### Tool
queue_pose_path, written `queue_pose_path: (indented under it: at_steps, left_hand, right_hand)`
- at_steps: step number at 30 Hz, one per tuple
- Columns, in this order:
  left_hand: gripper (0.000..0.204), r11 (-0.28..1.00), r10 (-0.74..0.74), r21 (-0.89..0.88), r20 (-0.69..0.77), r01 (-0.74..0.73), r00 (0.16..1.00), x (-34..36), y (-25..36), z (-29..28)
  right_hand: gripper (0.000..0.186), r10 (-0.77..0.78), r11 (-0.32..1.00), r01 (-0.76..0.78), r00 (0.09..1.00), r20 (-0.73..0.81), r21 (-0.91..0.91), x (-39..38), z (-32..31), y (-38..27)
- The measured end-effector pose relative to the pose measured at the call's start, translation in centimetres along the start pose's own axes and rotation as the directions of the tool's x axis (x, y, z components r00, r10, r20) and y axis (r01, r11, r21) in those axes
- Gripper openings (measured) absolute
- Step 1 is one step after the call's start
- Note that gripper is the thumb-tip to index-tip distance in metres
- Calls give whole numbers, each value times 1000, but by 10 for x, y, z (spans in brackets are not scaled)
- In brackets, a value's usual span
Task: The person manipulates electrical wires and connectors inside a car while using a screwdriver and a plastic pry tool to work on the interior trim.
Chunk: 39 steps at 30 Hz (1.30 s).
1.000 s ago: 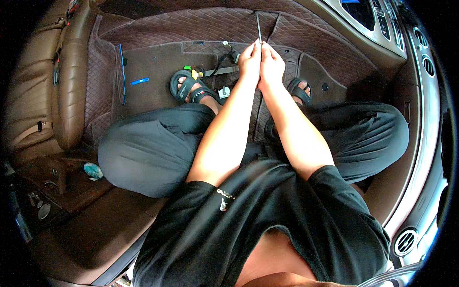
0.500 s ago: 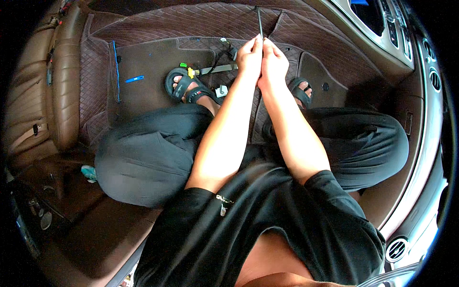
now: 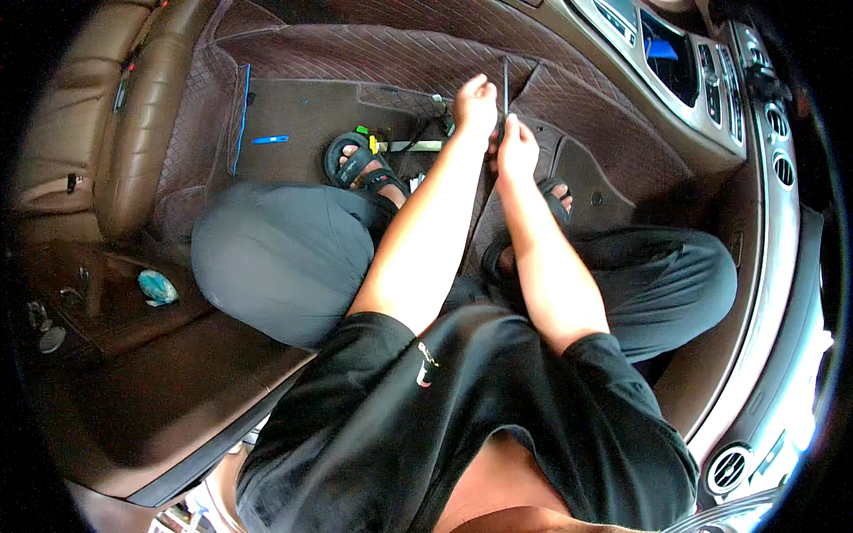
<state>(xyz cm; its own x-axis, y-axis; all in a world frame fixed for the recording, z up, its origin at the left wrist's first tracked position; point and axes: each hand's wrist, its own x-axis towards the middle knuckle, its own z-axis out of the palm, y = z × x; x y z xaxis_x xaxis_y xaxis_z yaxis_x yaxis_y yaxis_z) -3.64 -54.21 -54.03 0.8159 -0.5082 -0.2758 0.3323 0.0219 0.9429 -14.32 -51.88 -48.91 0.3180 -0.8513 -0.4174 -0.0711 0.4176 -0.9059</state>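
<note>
A thin metal rod (image 3: 506, 82) stands up from the fingers of my right hand (image 3: 517, 153), which is closed around its lower end. Just left of it and slightly farther away, my left hand (image 3: 476, 108) has its fingers curled. Whether it holds anything is hidden by the back of the hand. The rod's far tip lies against the quilted brown lining (image 3: 426, 44). Beyond my left forearm, a flat silver strip (image 3: 413, 146) is partly covered, with a yellow piece (image 3: 373, 144) at its left end and a small green piece (image 3: 362, 130) close by.
On the floor mat (image 3: 306, 107) lie a blue pen-shaped tool (image 3: 270, 139) and a blue cord (image 3: 241, 124). A brown seat (image 3: 147, 115) is at the left, a console (image 3: 689, 89) and dashboard at the right. A blue-white crumpled packet (image 3: 158, 287) rests beside my left knee.
My hands have come apart: the left one no longer presses against the right. The right hand and the rod have drawn back toward me. The whole view has shifted a little.
</note>
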Motion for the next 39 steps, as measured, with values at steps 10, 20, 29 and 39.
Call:
queue_pose_path:
  at_steps: [10,20,29,39]
  left_hand:
    - [63,925,-305,-323,-310,202,900,65,75,97]
    - [18,636,-241,-771,-144,43,960,92,32,36]
    - [22,711,-249,-702,-311,-45,917,137,49,-44]
    - [16,825,-165,-563,-328,-52,930,111,28,-93]
  right_hand:
    - [25,-217,975,219,975,53,-31,16,-22,86]
    - [36,-230,942,239,971,68,-235,13,-2,87]
    - [33,-220,947,220,975,26,-236,1,48,58]
    - [33,-105,973,140,976,190,-182,33,83,37]
